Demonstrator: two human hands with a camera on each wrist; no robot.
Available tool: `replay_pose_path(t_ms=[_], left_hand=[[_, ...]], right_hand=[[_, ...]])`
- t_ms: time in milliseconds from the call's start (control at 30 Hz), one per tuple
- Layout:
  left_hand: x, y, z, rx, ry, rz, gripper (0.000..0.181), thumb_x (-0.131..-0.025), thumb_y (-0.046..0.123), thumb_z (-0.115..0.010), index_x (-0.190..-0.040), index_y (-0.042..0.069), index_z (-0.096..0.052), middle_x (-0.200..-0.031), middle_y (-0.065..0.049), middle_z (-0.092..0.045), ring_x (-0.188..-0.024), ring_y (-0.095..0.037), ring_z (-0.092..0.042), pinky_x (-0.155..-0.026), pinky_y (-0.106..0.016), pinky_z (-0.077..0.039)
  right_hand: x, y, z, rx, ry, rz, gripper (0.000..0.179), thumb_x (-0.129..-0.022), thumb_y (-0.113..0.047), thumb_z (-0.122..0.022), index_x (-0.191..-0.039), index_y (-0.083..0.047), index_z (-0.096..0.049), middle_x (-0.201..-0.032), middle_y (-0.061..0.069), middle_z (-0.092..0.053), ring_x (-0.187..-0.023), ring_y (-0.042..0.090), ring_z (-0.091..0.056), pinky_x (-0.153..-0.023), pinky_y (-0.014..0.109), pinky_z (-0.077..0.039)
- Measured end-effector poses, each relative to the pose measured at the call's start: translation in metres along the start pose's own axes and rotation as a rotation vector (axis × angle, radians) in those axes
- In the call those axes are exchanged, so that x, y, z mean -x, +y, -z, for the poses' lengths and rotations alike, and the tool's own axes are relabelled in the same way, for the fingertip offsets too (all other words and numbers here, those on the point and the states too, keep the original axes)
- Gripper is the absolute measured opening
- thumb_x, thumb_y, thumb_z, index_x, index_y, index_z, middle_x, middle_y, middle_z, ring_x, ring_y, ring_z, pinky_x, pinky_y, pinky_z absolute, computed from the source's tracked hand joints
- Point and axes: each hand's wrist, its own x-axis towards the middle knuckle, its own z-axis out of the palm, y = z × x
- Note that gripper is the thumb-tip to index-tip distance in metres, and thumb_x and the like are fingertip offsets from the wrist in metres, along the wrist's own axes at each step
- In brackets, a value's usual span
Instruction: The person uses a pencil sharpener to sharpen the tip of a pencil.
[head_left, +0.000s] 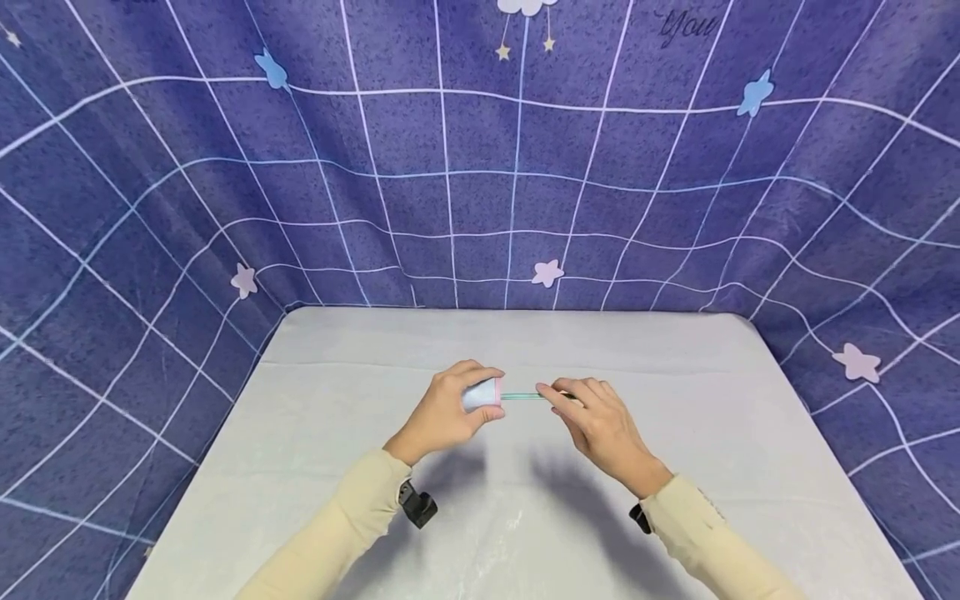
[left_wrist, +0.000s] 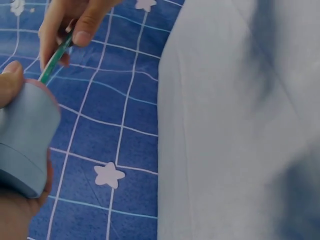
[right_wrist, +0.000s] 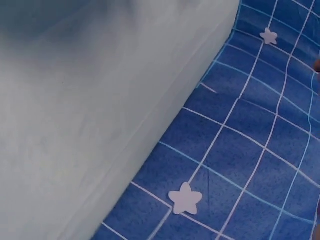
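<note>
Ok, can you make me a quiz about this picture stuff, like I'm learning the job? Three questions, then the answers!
1. True or false: the left hand grips the light-blue container.
2. What colour is the container's rim?
A) yellow
B) pink
C) black
3. Fill in the missing word: the green pencil is held by the ____ hand.

Key:
1. True.
2. B.
3. Right; the right hand pinches it, and its other end meets the rimmed end of the container.
</note>
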Motion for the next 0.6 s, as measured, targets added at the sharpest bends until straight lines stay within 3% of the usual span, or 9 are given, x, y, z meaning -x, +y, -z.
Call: replay_pose_path(t_ms=[133, 233, 333, 400, 500, 600], left_hand=[[-0.001, -0.001, -0.001, 0.078, -0.042, 0.044, 0.041, -0.075, 0.012, -0.08, -0.114, 0.007, -0.068, -0.098, -0.004, -0.066, -0.075, -0.011, -0.053, -0.064, -0.022, -0.046], [0.0, 0.0, -0.003, 0.112, -0.069, 0.046, 0.041, -0.075, 0.011, -0.079, -0.114, 0.006, -0.067, -0.098, -0.004, -0.066, -0.077, -0.012, -0.053, -0.066, -0.022, -0.047], [0.002, 0.002, -0.007, 0.096, -0.057, 0.014, 0.043, -0.073, 0.01, -0.081, -0.114, 0.005, -0.067, -0.097, -0.004, -0.064, -0.078, -0.013, -0.053, -0.067, -0.022, -0.046], [0.004, 0.002, -0.01, 0.056, -0.039, -0.031, 0.045, -0.071, 0.011, -0.082, -0.114, 0.005, -0.067, -0.097, -0.004, -0.063, -0.082, -0.014, -0.054, -0.068, -0.023, -0.046], [0.009, -0.001, -0.013, -0.022, 0.003, -0.147, 0.047, -0.071, 0.015, -0.083, -0.114, 0.003, -0.067, -0.099, -0.005, -0.063, -0.089, -0.016, -0.053, -0.071, -0.024, -0.047], [0.014, -0.007, -0.015, -0.138, 0.046, -0.316, 0.049, -0.071, 0.019, -0.083, -0.114, 0.002, -0.066, -0.102, -0.005, -0.063, -0.091, -0.017, -0.051, -0.074, -0.025, -0.047]], right_hand=[[0.0, 0.0, -0.003, 0.047, 0.086, 0.049, 0.035, -0.103, -0.012, -0.035, -0.115, -0.012, -0.068, -0.094, 0.002, -0.063, -0.076, 0.018, -0.056, -0.064, 0.029, -0.04], [-0.002, 0.0, -0.007, 0.145, 0.213, 0.112, 0.031, -0.099, -0.005, -0.044, -0.106, -0.013, -0.072, -0.084, -0.001, -0.063, -0.065, 0.016, -0.051, -0.057, 0.026, -0.034], [-0.003, -0.001, -0.012, 0.211, 0.335, 0.152, 0.025, -0.094, -0.004, -0.052, -0.097, -0.014, -0.075, -0.075, -0.003, -0.063, -0.055, 0.014, -0.045, -0.051, 0.024, -0.029], [-0.003, -0.002, -0.014, 0.194, 0.366, 0.147, 0.024, -0.093, -0.006, -0.053, -0.092, -0.014, -0.076, -0.072, -0.004, -0.061, -0.051, 0.013, -0.042, -0.048, 0.022, -0.026], [-0.002, -0.006, -0.012, 0.036, 0.286, 0.066, 0.025, -0.097, -0.016, -0.052, -0.089, -0.013, -0.076, -0.066, -0.007, -0.057, -0.047, 0.006, -0.037, -0.044, 0.015, -0.023], [-0.003, -0.013, -0.004, -0.182, 0.066, -0.138, 0.016, -0.091, -0.017, -0.061, -0.088, -0.014, -0.076, -0.063, -0.01, -0.052, -0.047, -0.002, -0.032, -0.042, 0.011, -0.024]])
